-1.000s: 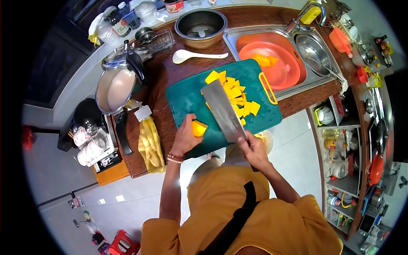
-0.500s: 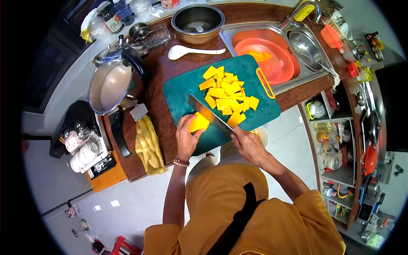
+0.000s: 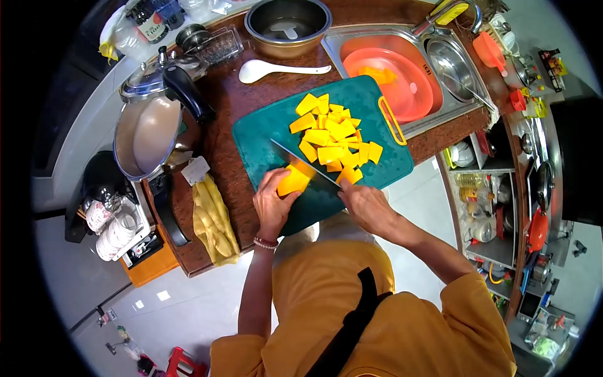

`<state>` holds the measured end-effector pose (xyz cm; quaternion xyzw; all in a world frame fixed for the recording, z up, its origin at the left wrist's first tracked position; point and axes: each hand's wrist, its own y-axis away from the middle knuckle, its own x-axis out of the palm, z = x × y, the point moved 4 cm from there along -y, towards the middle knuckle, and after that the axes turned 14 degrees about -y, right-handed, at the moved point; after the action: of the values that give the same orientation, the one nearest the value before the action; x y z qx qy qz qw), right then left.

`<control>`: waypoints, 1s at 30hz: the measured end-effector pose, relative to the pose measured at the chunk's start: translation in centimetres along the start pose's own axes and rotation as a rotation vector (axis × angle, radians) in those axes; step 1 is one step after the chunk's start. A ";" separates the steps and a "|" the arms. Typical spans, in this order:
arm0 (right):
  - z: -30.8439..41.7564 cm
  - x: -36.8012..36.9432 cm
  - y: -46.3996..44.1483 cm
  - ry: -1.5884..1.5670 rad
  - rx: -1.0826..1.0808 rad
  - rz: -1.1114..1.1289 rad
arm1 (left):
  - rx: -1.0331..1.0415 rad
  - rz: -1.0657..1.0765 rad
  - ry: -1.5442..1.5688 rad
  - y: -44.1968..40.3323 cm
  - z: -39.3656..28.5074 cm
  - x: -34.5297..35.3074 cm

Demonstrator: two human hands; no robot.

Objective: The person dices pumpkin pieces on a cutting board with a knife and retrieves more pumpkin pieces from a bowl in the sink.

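On a green cutting board (image 3: 254, 135) my left hand (image 3: 271, 204) grips a block of orange pumpkin (image 3: 292, 182), fingers curled over its left side. My right hand (image 3: 370, 210) is closed around the handle of a kitchen knife (image 3: 321, 178). The blade slants up to the left, right beside the pumpkin block; whether it touches the block I cannot tell. Beyond the blade lies a loose heap of cut pumpkin pieces (image 3: 331, 154), several of them overlapping. The knife's handle is hidden in my fist.
Right of the board, a steel sink (image 3: 336, 47) holds an orange basin (image 3: 411, 107) with orange pieces in it. A white spoon (image 3: 254, 70) and dark pot (image 3: 289, 47) lie behind. Leftward stand a pressure cooker (image 3: 144, 135) and a wrinkled yellow bundle (image 3: 213, 220).
The view has shifted slightly. The knife and both hands keep nearly the same place on the board, with the blade still beside the pumpkin block.
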<state>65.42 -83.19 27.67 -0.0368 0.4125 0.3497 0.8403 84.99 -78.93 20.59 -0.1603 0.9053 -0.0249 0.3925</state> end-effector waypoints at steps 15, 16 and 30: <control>0.8 4.1 -9.9 -0.024 -0.093 -0.101 | -0.001 0.008 -0.009 0.0 0.2 0.0; 0.5 3.3 -9.0 -0.048 -0.083 -0.131 | 0.002 -0.010 -0.005 0.0 0.2 0.1; 1.5 0.9 -2.2 -0.008 -0.042 -0.062 | -0.006 -0.022 -0.011 0.3 0.2 0.3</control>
<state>68.15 -83.79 27.45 -0.0660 0.4003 0.3322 0.8515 84.90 -78.74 20.17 -0.1715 0.9014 -0.0256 0.3967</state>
